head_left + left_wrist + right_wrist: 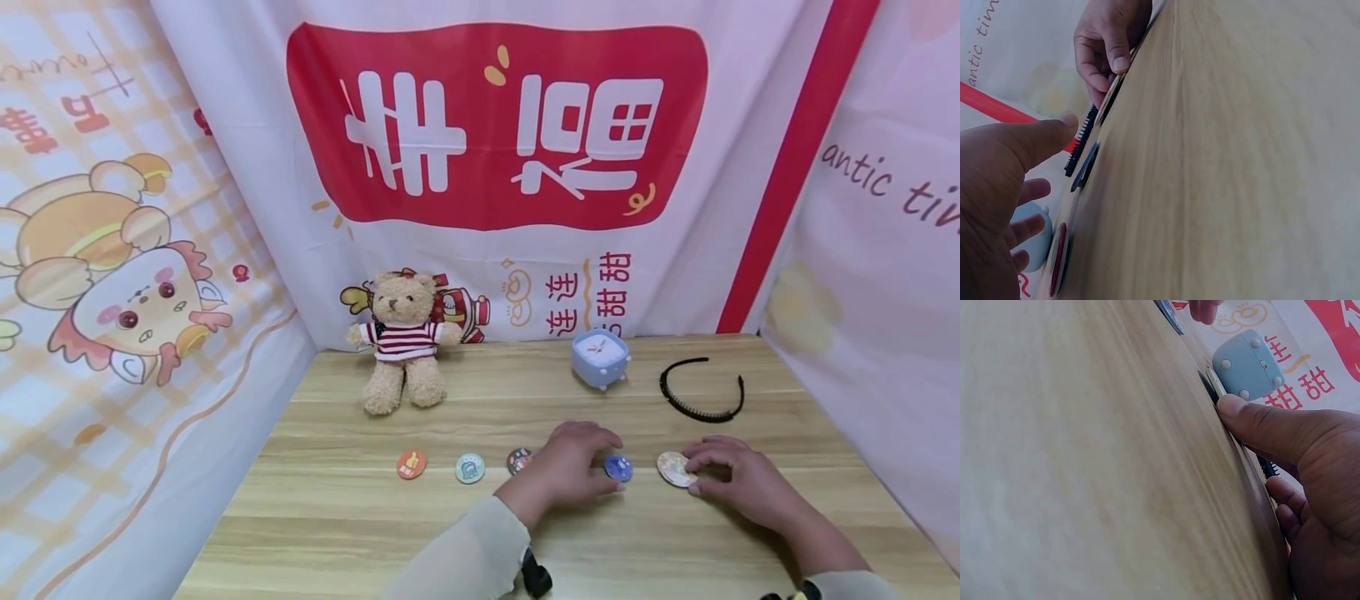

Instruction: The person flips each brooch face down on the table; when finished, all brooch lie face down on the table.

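Your right hand pinches the pale disc on the bench; your left hand is spread beside the blue disc.

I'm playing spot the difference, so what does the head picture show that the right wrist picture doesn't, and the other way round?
Only the head view: the teddy bear, the orange badge, the teal badge and the clock's face.

Only the right wrist view: the clock's flat side with four white knobs spread across it.

Both: the right hand pinching the pale badge, the left hand, the blue badge, the black headband and the wooden table.
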Tool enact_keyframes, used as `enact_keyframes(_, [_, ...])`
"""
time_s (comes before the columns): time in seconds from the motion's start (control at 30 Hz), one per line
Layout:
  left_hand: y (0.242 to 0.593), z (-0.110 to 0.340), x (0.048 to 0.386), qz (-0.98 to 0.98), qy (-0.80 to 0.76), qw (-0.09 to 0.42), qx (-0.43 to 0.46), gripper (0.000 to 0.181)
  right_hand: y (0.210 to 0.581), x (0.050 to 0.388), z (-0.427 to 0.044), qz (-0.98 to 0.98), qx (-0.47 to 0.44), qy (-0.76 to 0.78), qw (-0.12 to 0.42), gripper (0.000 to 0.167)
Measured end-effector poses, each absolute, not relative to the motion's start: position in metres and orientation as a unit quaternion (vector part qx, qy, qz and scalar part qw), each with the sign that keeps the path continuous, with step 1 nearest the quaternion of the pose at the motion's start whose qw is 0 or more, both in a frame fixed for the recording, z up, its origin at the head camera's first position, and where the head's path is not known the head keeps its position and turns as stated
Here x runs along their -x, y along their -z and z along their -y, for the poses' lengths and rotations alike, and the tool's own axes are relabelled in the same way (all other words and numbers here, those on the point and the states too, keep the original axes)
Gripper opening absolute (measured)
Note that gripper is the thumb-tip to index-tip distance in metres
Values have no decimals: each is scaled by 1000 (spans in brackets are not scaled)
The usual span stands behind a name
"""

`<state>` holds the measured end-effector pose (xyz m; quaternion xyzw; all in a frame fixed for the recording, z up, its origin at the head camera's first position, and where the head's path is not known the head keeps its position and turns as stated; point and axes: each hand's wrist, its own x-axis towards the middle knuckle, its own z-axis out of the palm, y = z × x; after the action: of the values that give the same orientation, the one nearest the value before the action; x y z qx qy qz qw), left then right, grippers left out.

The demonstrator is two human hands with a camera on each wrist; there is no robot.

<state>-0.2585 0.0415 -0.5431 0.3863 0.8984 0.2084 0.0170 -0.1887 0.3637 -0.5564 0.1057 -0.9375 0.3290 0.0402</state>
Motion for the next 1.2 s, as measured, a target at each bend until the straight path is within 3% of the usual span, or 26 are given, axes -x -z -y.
enact_keyframes(0.7, [546, -89, 257, -903, -167, 7, -397, 54, 554, 189, -363, 938, -122, -318, 61, 21])
enact_keyframes(1.2, [551, -104, 256, -903, -149, 7, -402, 49, 558, 190, -366, 938, -110, -325, 41, 20])
